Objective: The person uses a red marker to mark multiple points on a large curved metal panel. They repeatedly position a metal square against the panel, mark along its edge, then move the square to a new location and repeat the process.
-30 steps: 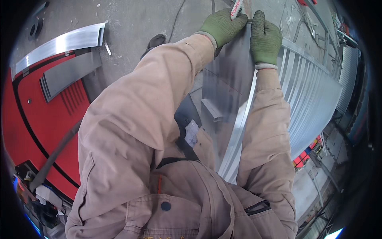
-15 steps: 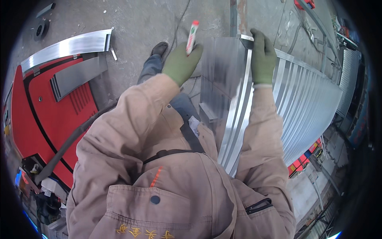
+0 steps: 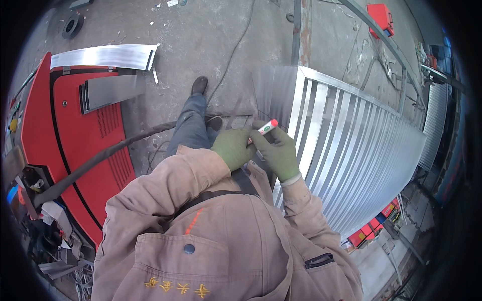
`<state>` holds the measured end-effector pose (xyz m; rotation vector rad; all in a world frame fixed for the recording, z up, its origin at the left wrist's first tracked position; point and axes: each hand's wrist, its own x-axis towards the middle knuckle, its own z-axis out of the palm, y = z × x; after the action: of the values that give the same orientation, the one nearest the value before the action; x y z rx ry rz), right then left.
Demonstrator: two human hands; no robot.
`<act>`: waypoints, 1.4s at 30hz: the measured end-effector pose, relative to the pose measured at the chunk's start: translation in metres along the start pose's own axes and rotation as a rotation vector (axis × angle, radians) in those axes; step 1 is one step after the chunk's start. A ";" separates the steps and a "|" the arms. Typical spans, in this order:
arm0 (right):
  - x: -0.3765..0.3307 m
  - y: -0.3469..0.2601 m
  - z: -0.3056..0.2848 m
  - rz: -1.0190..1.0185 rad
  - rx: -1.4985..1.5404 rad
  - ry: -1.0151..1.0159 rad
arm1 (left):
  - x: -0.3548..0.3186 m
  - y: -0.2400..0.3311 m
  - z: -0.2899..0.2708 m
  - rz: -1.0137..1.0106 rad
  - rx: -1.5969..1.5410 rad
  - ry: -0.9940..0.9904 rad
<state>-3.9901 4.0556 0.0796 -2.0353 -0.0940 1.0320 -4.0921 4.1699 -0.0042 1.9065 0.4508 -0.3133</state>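
My two gloved hands meet in front of my waist around a white marker pen with a red end. My left hand, in a green glove, is closed around the marker's lower part. From the right, my right hand, also in a green glove, has its thumb and fingers closed on the marker. The red end points up and to the right. Just right of my right hand is a large panel of parallel silver metal slats with a flat metal frame edge. Neither hand touches the panel.
On the left stands a red metal cabinet with grey metal pieces on it. A dark thick hose crosses it toward my legs. A silver curved sheet lies behind. A red case sits at the far right.
My right hand has left the panel's far corner and come in to the marker. My left hand has drawn the marker back toward my waist. The view has shifted.
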 end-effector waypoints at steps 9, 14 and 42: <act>-0.007 0.004 -0.003 0.033 0.154 0.132 | 0.014 0.007 -0.016 -0.006 -0.108 -0.145; 0.008 -0.001 -0.014 -0.046 0.232 0.263 | 0.028 0.004 -0.032 -0.043 -0.126 -0.164; -0.039 0.082 -0.052 0.147 0.795 0.832 | 0.143 -0.041 -0.200 -0.149 -0.055 0.089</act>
<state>-4.0031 3.9533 0.0632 -1.5656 0.7818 0.1558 -3.9824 4.3930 -0.0250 1.8426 0.6568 -0.3113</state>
